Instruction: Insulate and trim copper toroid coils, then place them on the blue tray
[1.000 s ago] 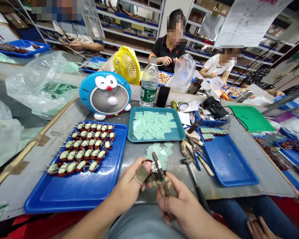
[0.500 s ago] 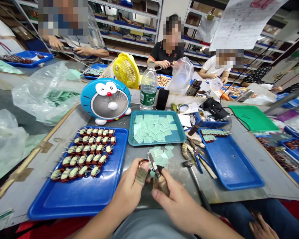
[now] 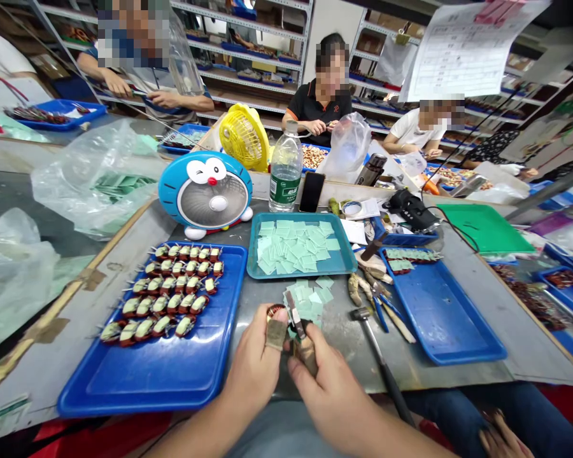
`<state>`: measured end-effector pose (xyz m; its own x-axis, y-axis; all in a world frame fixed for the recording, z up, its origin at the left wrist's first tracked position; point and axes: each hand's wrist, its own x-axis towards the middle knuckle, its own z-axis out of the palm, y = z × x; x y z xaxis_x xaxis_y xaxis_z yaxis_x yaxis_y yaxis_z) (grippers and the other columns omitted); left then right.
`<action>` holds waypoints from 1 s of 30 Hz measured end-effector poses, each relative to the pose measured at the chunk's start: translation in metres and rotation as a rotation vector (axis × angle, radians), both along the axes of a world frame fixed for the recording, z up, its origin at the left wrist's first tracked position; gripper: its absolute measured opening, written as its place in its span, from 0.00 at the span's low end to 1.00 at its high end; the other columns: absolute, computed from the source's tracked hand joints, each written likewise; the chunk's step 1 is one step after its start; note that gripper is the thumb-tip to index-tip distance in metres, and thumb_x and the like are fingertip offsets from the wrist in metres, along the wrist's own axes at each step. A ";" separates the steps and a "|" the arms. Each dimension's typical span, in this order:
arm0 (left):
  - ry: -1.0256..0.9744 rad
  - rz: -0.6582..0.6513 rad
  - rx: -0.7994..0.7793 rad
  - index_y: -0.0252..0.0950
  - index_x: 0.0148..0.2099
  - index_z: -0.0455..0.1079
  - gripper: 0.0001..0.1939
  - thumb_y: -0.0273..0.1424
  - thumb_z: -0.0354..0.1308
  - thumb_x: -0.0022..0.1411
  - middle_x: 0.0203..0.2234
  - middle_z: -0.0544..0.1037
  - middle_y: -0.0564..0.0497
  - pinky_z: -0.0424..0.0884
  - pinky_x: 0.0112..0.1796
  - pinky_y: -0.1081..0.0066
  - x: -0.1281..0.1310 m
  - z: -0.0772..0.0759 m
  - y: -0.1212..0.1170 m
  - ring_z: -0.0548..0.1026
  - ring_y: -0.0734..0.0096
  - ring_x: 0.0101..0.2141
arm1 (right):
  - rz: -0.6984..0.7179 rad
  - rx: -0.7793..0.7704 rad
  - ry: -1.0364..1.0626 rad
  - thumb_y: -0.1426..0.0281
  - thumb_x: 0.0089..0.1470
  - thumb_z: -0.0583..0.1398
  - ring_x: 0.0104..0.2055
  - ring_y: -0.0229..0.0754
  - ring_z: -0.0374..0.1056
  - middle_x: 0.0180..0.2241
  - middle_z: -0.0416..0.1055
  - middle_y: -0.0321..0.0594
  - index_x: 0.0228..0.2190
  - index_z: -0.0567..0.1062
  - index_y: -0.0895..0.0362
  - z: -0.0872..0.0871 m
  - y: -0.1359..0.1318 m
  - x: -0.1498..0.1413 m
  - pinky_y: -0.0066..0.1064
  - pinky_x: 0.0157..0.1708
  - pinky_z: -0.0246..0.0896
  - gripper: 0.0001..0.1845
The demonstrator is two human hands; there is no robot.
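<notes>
I see many coils [image 3: 167, 285] left of the teal tray [image 3: 305, 274], fewer right — which are done, I can't tell. Left fingers [image 3: 275, 334] pinch another coil [image 3: 272, 310], seemingly mid-work; right fingers [image 3: 304, 376] grip a tool [image 3: 295, 315].

Bright, fairly even light covers my worktop [image 3: 341, 334], apparently from overhead, and leaves a soft sheen on the left blue tray [image 3: 148, 375] and the right blue tray [image 3: 444, 312]. Between my left hand [image 3: 255, 366] and right hand [image 3: 327, 375] it is darker — a shadowed patch where small detail goes soft. Toward the edges the view bends: the shelves [image 3: 248, 93] lean, my forearms [image 3: 210, 416] stretch. The hanging sheet [image 3: 458, 57] is pale, its print illegible — and the top right corner sinks into dark blur.
</notes>
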<state>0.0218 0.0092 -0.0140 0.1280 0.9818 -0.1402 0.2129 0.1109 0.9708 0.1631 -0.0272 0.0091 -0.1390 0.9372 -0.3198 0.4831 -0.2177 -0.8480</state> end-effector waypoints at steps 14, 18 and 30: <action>-0.074 -0.052 -0.015 0.40 0.43 0.67 0.19 0.48 0.45 0.75 0.27 0.71 0.53 0.63 0.31 0.70 0.000 0.001 -0.001 0.70 0.66 0.30 | 0.083 0.043 -0.087 0.73 0.59 0.56 0.48 0.50 0.72 0.47 0.77 0.47 0.55 0.65 0.57 0.006 -0.002 0.014 0.39 0.48 0.63 0.22; -0.096 -0.030 -0.008 0.40 0.42 0.67 0.19 0.48 0.46 0.75 0.27 0.71 0.54 0.63 0.31 0.71 -0.003 0.000 -0.001 0.70 0.67 0.29 | 0.025 0.062 -0.032 0.76 0.58 0.55 0.47 0.49 0.72 0.46 0.76 0.46 0.52 0.67 0.58 0.001 -0.002 0.003 0.38 0.48 0.63 0.19; -0.305 -0.275 -0.175 0.36 0.43 0.71 0.24 0.47 0.41 0.76 0.33 0.77 0.50 0.67 0.40 0.67 -0.031 0.007 0.008 0.72 0.67 0.32 | 0.121 -0.077 0.129 0.69 0.62 0.58 0.46 0.43 0.71 0.45 0.76 0.34 0.49 0.70 0.51 0.021 0.006 0.023 0.33 0.47 0.62 0.13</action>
